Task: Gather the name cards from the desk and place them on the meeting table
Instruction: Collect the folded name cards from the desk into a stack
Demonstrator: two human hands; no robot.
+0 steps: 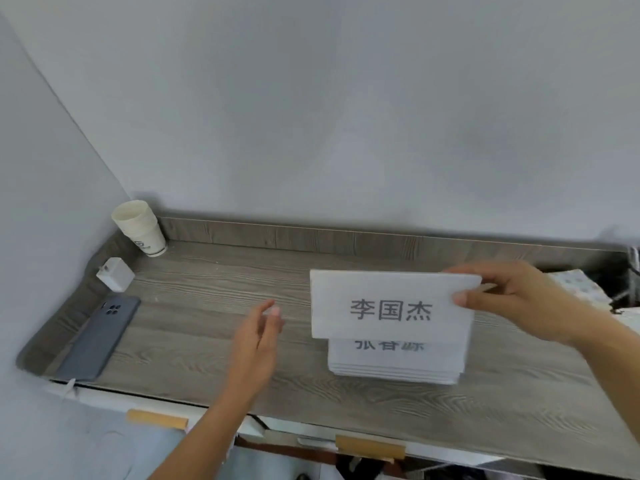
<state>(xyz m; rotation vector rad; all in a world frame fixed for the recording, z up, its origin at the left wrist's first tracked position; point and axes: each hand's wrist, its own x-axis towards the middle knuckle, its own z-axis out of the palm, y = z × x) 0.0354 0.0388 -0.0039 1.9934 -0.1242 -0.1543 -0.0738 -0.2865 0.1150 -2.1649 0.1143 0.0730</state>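
Observation:
My right hand (512,299) pinches the upper right corner of a white name card (391,306) printed with three black characters, holding it upright above a stack. The stack of white name cards (394,363) lies on the grey wood-grain desk (207,299); its top card's print is half hidden by the lifted card. Left of the lifted card, my left hand (258,344) hovers over the desk with its fingers apart and nothing in it.
A stack of paper cups (140,226) stands in the back left corner. A white charger plug (115,274) and a grey phone (98,336) lie along the left edge. A patterned box (578,289) sits at the far right. Walls close off the back and left.

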